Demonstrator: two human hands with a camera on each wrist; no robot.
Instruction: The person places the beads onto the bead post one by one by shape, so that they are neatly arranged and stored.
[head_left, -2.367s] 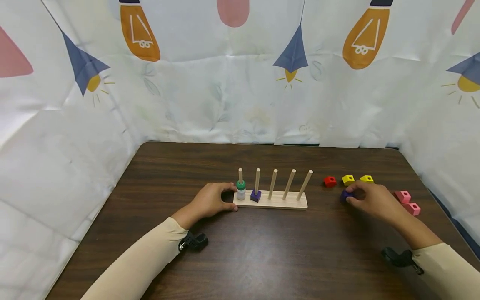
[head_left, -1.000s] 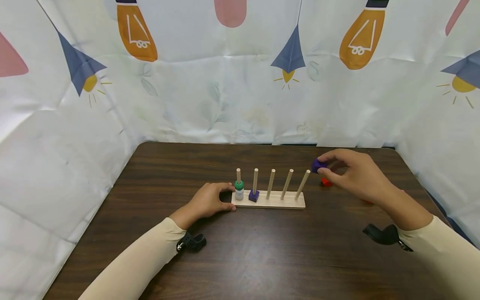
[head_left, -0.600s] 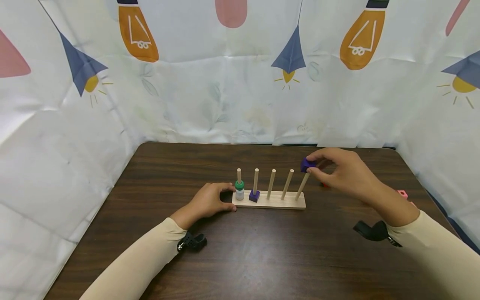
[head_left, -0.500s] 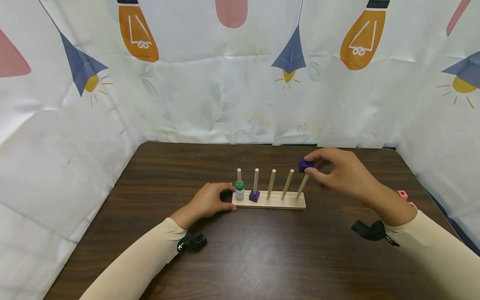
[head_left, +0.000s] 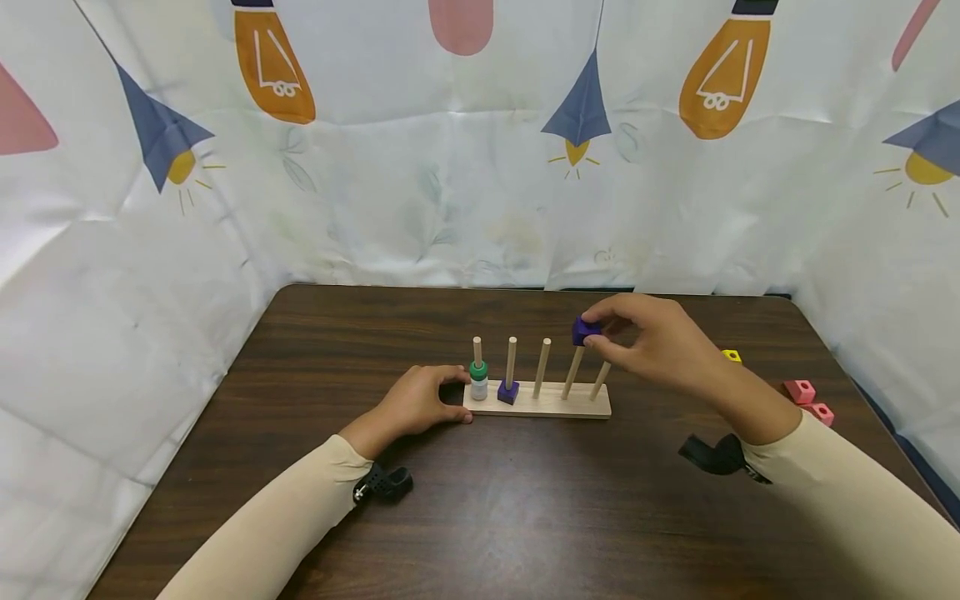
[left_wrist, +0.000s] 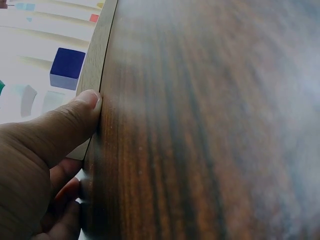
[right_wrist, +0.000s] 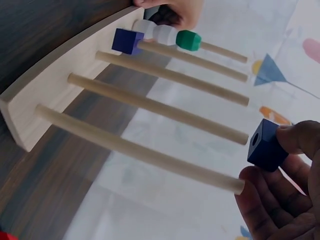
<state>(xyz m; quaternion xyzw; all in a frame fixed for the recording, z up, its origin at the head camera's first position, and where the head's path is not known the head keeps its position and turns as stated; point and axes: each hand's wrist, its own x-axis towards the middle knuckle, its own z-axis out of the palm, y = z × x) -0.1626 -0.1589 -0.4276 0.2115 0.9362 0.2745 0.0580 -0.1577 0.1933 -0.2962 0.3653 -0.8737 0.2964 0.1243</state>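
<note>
A wooden peg board [head_left: 555, 407] with several upright pegs lies on the table. My left hand [head_left: 418, 402] grips its left end, the thumb [left_wrist: 82, 107] on the front edge in the left wrist view. The first peg carries white beads [right_wrist: 164, 35] topped by a green bead [right_wrist: 188, 40]. A purple cube [head_left: 507, 392] sits at the base of the second peg. My right hand [head_left: 656, 343] pinches another purple cube [right_wrist: 268, 145] between thumb and fingers, near the top of the fourth peg. Its hole faces the pegs in the right wrist view.
Right of the board, pink cubes [head_left: 799, 391] and a yellow cube [head_left: 732, 356] lie on the dark wooden table [head_left: 480, 517]. The right forearm partly covers that area. A printed cloth [head_left: 450, 208] hangs behind the table.
My right hand has picked up the purple cube from the table, raised it and carried it left past the last peg toward the fourth. The left hand stays on the board.
</note>
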